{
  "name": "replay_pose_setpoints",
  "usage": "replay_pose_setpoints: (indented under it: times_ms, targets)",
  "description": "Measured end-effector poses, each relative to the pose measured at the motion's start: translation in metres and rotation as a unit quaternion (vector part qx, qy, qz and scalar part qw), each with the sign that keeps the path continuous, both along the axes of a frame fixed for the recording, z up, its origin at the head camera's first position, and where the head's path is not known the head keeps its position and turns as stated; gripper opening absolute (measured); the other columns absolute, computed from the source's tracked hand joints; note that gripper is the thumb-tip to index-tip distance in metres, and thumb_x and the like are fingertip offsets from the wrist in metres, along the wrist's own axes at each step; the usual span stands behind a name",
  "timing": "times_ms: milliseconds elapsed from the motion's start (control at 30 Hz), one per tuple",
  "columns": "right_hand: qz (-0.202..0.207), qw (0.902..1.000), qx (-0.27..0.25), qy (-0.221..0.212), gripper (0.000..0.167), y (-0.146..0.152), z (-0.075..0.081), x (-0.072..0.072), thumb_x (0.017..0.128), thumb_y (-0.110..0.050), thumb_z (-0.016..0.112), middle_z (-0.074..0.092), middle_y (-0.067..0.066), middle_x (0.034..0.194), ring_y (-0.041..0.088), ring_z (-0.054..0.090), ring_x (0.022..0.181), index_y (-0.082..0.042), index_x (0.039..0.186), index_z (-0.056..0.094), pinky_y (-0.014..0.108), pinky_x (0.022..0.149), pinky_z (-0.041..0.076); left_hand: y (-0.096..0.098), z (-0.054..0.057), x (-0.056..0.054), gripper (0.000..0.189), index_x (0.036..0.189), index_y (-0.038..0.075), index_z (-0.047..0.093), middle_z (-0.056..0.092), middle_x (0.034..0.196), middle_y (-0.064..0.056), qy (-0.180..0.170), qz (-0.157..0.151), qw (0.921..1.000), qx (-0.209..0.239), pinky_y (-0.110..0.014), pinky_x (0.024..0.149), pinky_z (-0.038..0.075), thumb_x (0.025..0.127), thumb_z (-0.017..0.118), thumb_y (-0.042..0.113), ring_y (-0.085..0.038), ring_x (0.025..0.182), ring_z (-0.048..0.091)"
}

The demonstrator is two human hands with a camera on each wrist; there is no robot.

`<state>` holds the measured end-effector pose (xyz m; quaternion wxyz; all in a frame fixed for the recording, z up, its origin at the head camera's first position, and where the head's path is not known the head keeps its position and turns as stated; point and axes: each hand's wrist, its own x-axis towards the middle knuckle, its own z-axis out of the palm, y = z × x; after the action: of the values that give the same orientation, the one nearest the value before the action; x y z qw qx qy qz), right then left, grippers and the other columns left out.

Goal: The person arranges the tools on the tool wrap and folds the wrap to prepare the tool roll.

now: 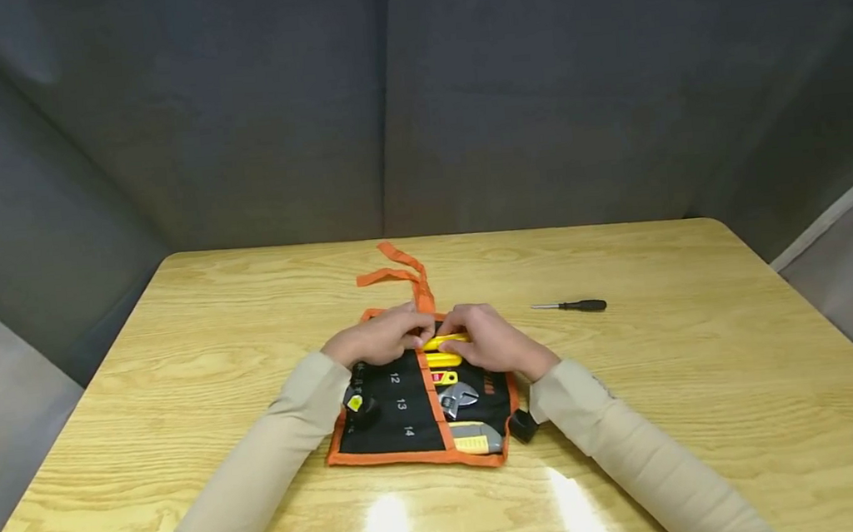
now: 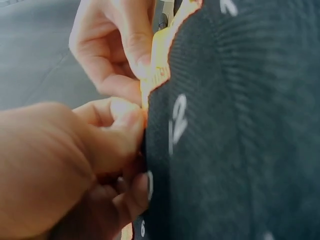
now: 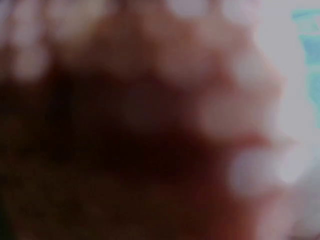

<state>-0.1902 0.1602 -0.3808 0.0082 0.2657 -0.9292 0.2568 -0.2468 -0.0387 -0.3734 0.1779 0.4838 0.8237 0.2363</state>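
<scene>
A black tool roll (image 1: pixel 379 424) with orange trim lies unrolled on the table, white numbers on its pockets. At the orange pocket edge (image 1: pixel 439 419), my left hand (image 1: pixel 383 336) pinches the fabric between thumb and finger. Yellow-handled pliers (image 1: pixel 445 360) sit in a pocket with their heads hidden; my right hand (image 1: pixel 496 340) pinches the upper yellow handle. Both hands' fingertips nearly meet in the left wrist view, by the yellow handle (image 2: pixel 160 47). Below the pliers, an adjustable wrench (image 1: pixel 458 397) and a grey-and-yellow utility knife (image 1: pixel 478 439) stick out of pockets. The right wrist view is blurred.
A black-handled screwdriver (image 1: pixel 583 305) lies on the wooden table (image 1: pixel 666 347) right of the roll. Orange straps (image 1: pixel 404 269) stretch from the roll's far edge. A black object (image 1: pixel 523 425) sits by the right sleeve, and a dark round item (image 1: pixel 363 410) at the roll's left.
</scene>
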Motion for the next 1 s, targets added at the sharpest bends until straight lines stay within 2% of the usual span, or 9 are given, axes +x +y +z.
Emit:
replay_pose_setpoints:
  times_ms: [100, 200, 333, 500, 600, 700, 833, 1000]
  targets:
    - [0.003, 0.9999, 0.006, -0.014, 0.014, 0.001, 0.001, -0.001, 0.091, -0.012, 0.067, 0.069, 0.007, 0.092, 0.013, 0.062, 0.079, -0.004, 0.101, 0.072, 0.027, 0.071, 0.051, -0.004, 0.0, 0.0, 0.013, 0.085, 0.012, 0.05, 0.043, 0.084, -0.003, -0.013, 0.019, 0.9997, -0.002, -0.03, 0.076, 0.033, 0.098, 0.054, 0.012, -0.018, 0.081, 0.039]
    - [0.0, 0.9996, 0.01, -0.028, 0.016, 0.004, 0.002, 0.0, 0.091, -0.012, 0.067, 0.069, 0.008, 0.097, 0.015, 0.063, 0.084, -0.003, 0.105, 0.07, 0.031, 0.076, 0.052, -0.008, -0.001, 0.002, 0.007, 0.099, 0.011, 0.054, 0.046, 0.095, -0.005, -0.009, 0.031, 0.9995, -0.002, -0.031, 0.078, 0.037, 0.097, 0.058, 0.016, -0.019, 0.087, 0.041]
    - [-0.001, 0.9996, 0.008, -0.028, 0.018, 0.011, 0.002, 0.003, 0.091, -0.012, 0.067, 0.068, 0.007, 0.098, 0.015, 0.062, 0.083, -0.003, 0.106, 0.068, 0.032, 0.076, 0.052, -0.018, -0.001, 0.007, 0.037, 0.119, 0.01, 0.054, 0.043, 0.107, -0.008, 0.007, 0.047, 0.9989, 0.0, -0.035, 0.086, 0.038, 0.091, 0.067, 0.03, -0.021, 0.098, 0.039]
    - [-0.005, 0.9995, 0.004, -0.03, 0.015, 0.019, 0.001, 0.005, 0.091, -0.015, 0.068, 0.065, 0.003, 0.094, 0.011, 0.054, 0.074, -0.007, 0.103, 0.068, 0.028, 0.069, 0.048, -0.033, -0.004, 0.013, 0.075, 0.136, 0.015, 0.048, 0.038, 0.126, -0.008, 0.044, 0.064, 0.9969, -0.009, -0.043, 0.098, 0.033, 0.075, 0.08, 0.045, -0.025, 0.115, 0.032]
    - [-0.008, 0.9995, 0.003, -0.031, 0.014, 0.021, 0.001, 0.005, 0.092, -0.016, 0.067, 0.065, 0.001, 0.093, 0.009, 0.052, 0.072, -0.009, 0.103, 0.068, 0.026, 0.067, 0.046, -0.041, -0.004, 0.015, 0.089, 0.141, 0.015, 0.044, 0.035, 0.14, -0.009, 0.064, 0.071, 0.9953, -0.014, -0.049, 0.103, 0.029, 0.07, 0.083, 0.05, -0.028, 0.126, 0.031]
    - [-0.008, 0.9996, -0.001, -0.027, 0.014, 0.022, 0.001, 0.005, 0.092, -0.016, 0.067, 0.065, 0.002, 0.091, 0.009, 0.05, 0.07, -0.008, 0.102, 0.069, 0.025, 0.064, 0.045, -0.045, -0.004, 0.016, 0.094, 0.145, 0.013, 0.042, 0.031, 0.149, -0.01, 0.063, 0.077, 0.9947, -0.024, -0.053, 0.106, 0.026, 0.07, 0.082, 0.052, -0.029, 0.133, 0.029]
    - [-0.011, 0.9998, -0.003, -0.019, 0.013, 0.021, 0.0, 0.004, 0.09, -0.015, 0.068, 0.065, 0.002, 0.089, 0.009, 0.05, 0.069, -0.007, 0.101, 0.072, 0.024, 0.062, 0.044, -0.047, -0.004, 0.016, 0.093, 0.147, 0.013, 0.04, 0.031, 0.154, -0.009, 0.054, 0.078, 0.9941, -0.052, -0.052, 0.11, 0.027, 0.073, 0.079, 0.053, -0.029, 0.137, 0.03]
    - [-0.006, 0.9999, -0.009, 0.0, 0.012, 0.021, -0.001, 0.003, 0.087, -0.011, 0.071, 0.065, 0.003, 0.087, 0.009, 0.052, 0.07, -0.006, 0.098, 0.073, 0.024, 0.062, 0.045, -0.045, -0.003, 0.019, 0.092, 0.147, 0.013, 0.04, 0.033, 0.154, -0.009, 0.061, 0.076, 0.9929, -0.068, -0.051, 0.111, 0.03, 0.074, 0.077, 0.055, -0.029, 0.137, 0.033]
